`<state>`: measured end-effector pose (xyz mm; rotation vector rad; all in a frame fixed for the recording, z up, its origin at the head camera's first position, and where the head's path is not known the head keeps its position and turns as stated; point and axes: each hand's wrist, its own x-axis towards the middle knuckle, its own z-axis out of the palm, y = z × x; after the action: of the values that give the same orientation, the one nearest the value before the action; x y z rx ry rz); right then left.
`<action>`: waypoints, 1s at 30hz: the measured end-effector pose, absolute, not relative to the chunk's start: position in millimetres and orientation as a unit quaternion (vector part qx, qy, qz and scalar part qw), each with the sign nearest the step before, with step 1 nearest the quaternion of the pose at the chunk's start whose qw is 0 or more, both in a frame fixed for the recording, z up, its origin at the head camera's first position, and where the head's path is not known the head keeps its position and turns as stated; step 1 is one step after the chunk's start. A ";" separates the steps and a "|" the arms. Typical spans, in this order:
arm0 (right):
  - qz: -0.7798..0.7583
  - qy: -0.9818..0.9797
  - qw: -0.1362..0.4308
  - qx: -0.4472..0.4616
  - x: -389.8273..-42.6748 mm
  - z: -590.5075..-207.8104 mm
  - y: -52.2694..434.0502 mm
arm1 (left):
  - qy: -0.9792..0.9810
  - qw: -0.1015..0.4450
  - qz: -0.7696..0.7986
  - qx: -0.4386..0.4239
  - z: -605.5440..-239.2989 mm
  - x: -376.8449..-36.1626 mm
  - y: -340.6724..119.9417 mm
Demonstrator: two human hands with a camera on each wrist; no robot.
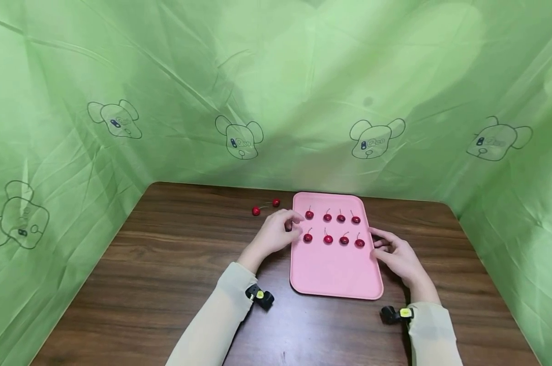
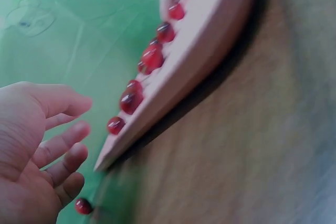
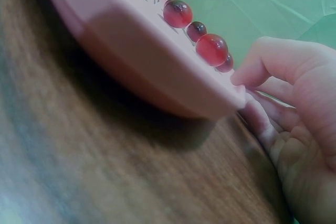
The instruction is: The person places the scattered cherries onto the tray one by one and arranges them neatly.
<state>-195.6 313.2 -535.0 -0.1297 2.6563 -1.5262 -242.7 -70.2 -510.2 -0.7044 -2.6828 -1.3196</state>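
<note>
Cherries on tray: eight red cherries point(image 1: 333, 227) lie in two rows of four on the far half of the pink tray point(image 1: 335, 274); the near half of the tray is bare.
Tray position: it lies flat on the brown wooden table point(image 1: 166, 274), its long side running away from the person, between the two hands.
Left hand: the left hand point(image 1: 276, 235) hovers at the tray's left edge, fingers point(image 2: 63, 142) loosely spread and grasping nothing, fingertips close to the leftmost cherries of both rows.
Right hand: the right hand point(image 1: 397, 254) sits at the tray's right edge, fingers point(image 3: 252, 74) relaxed; the right wrist view shows a fingertip touching the rim, not gripping it.
Risk, rolling: the cherries are round and the rim looks shallow, so a nudge or tilt of the tray from either hand could send the rows rolling together or over the edge.
Risk, brushing: the left fingertips are near enough to knock the neighbouring cherries out of line when reaching past them.
Loose cherries: two more cherries point(image 1: 266, 207) lie on the table just left of the tray's far corner, beyond the left hand; the raised rim stands between them and the rows.
Surroundings: a green sheet with cartoon bear outlines point(image 1: 239, 137) walls the table on three sides; each wrist carries a small black and yellow camera mount point(image 1: 259, 296).
</note>
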 end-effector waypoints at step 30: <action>-0.499 0.865 0.041 -0.037 -193.3 -534.6 309.9 | -0.901 0.091 -0.403 -0.133 -532.0 -266.6 -174.2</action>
<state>-193.3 309.9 -534.6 -0.1131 2.6498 -1.5274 -266.6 -174.2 -532.0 -0.3959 -2.6772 -1.1986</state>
